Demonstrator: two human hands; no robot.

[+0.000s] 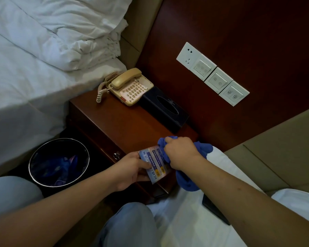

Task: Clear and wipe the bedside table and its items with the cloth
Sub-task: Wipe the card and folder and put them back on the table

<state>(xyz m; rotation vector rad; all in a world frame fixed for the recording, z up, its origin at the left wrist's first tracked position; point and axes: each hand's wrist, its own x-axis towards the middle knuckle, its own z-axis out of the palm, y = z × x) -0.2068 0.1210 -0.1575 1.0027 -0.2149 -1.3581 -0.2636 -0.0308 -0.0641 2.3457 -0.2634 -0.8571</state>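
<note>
The left hand [132, 168] is gripping a printed blue card [154, 165] at the near edge of the bedside table [118, 120]. The right hand [181, 151] is clutching a bunched blue cloth [187, 179] against the card, seemingly touching it. Far on the table are sitting a beige telephone [130, 86] and, just right of it, a dark tissue box [165, 108]. A lined wastebasket [59, 162] is standing to the left.
</note>
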